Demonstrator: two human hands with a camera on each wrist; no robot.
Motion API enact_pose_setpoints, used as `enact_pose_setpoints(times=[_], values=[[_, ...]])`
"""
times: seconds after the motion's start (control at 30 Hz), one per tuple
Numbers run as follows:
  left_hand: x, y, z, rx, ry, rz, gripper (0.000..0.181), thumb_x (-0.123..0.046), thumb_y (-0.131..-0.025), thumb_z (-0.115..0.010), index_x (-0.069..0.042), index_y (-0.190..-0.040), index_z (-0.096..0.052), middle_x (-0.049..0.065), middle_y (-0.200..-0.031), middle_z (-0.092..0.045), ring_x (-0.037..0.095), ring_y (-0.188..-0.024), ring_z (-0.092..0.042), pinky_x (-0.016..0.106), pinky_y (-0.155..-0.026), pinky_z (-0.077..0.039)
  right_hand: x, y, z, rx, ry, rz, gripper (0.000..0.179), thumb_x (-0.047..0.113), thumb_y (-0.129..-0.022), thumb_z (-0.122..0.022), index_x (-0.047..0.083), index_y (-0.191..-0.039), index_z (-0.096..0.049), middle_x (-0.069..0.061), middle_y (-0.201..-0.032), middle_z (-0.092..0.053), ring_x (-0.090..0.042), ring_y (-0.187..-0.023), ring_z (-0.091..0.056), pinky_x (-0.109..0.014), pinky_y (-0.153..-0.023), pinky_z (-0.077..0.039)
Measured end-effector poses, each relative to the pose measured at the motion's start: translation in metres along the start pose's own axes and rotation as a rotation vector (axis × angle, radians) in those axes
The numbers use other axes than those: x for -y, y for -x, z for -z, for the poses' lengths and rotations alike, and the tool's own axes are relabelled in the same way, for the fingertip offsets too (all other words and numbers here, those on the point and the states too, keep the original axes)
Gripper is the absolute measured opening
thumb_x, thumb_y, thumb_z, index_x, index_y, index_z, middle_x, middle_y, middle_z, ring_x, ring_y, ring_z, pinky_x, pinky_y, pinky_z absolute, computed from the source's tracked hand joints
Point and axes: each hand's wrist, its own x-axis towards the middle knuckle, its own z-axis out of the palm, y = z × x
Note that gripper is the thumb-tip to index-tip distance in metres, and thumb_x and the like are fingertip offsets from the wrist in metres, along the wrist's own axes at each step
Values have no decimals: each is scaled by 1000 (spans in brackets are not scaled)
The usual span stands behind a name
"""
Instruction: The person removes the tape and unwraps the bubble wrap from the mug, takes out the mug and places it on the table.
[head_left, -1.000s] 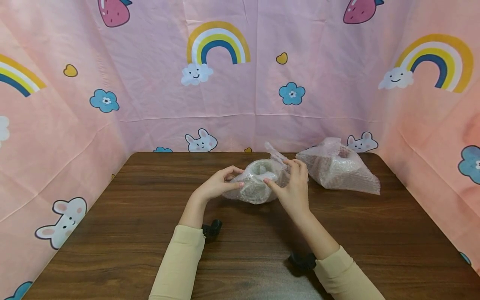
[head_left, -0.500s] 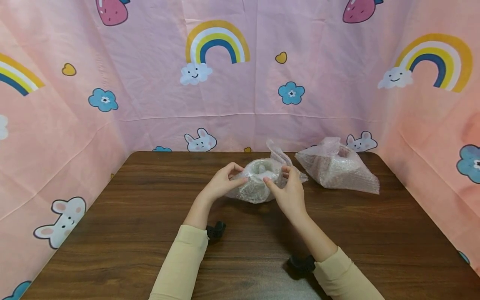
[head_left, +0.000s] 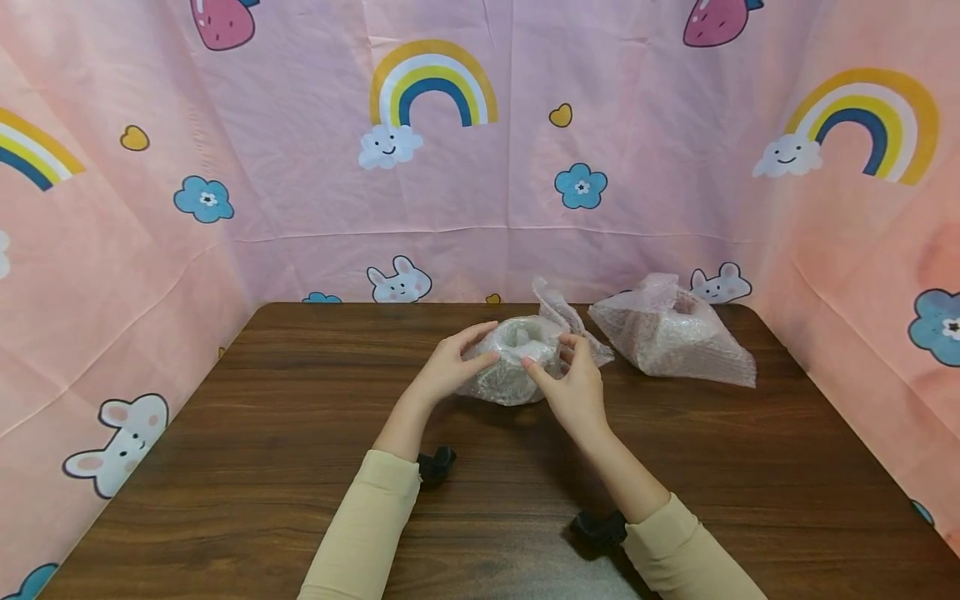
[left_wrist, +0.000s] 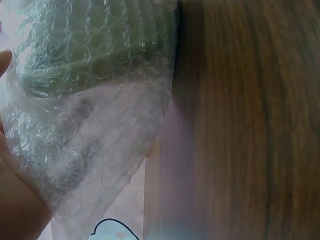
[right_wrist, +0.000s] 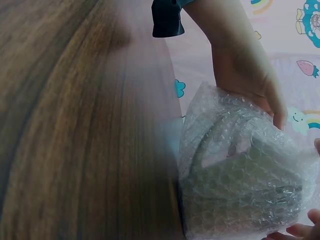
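A bubble-wrapped bundle (head_left: 508, 385) rests on the table between my two hands, with a round pale-green hollow thing inside the wrap. In the head view, my left hand (head_left: 452, 367) holds its left side, thumb in front and fingers reaching round behind. Opposite it, my right hand (head_left: 576, 385) grips the right side, thumb near the front rim. A loose wrap tail (head_left: 558, 312) sticks up behind the right fingers. Close up in the left wrist view, clear bubble wrap (left_wrist: 115, 120) covers a green edge. The right wrist view shows the wrapped side (right_wrist: 240, 195) and my left hand (right_wrist: 245, 70) beyond.
A second bubble-wrapped bundle (head_left: 671, 333) stands at the back right of the brown wooden table (head_left: 300, 400). A pink patterned curtain (head_left: 480, 192) encloses the back and both sides. Black wrist mounts (head_left: 600, 529) hang below both forearms, close over the table.
My left hand has moved right and slightly up, farther round the bundle. The right hand has shifted a little left, and the wrap tail behind it shows more fully.
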Motion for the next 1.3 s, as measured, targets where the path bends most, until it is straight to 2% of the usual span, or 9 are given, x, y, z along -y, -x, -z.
enact_pose_setpoints(times=[0.17,0.33,0.63,0.87,1.03,1.3], values=[[0,0,-1,-8,24,1,52,-26,-94,-64,-14,-141,-49,7,-142,-47,24,-132,-41,46,-105,-34,1,0,1,-1,-5,7,68,42,-82,-75,1,-127,-44,-21,-132,-49,-37,-119,-51,-48,-92,-47],[0,1,0,-17,32,-7,50,-25,-94,-64,-14,-140,-51,8,-141,-49,25,-131,-42,47,-104,-35,1,-1,1,11,5,38,58,41,-83,-75,1,-119,-51,-17,-128,-51,-35,-118,-51,-45,-91,-47],[0,1,1,-27,51,10,46,-22,-94,-64,-13,-138,-54,9,-138,-51,26,-129,-43,47,-103,-36,0,-1,1,3,-2,79,52,38,-82,-76,1,-112,-55,-14,-125,-53,-33,-116,-52,-45,-89,-49],[-2,1,1,-28,99,29,43,-20,-96,-61,-9,-138,-53,10,-139,-50,28,-127,-45,48,-100,-39,-3,-2,1,-2,0,94,53,39,-82,-77,1,-112,-55,-13,-127,-52,-34,-116,-52,-45,-88,-50],[-3,1,1,-22,106,30,44,-19,-98,-57,-4,-139,-50,13,-142,-46,32,-129,-42,51,-101,-37,-4,-2,1,-3,8,92,53,40,-82,-76,2,-113,-55,-13,-128,-51,-34,-115,-52,-45,-88,-50],[-1,-1,0,-35,97,16,41,-23,-99,-55,-6,-137,-54,12,-140,-49,30,-129,-42,49,-103,-35,-2,0,3,-4,3,84,51,38,-82,-76,2,-112,-56,-13,-129,-51,-33,-115,-52,-46,-88,-49]])
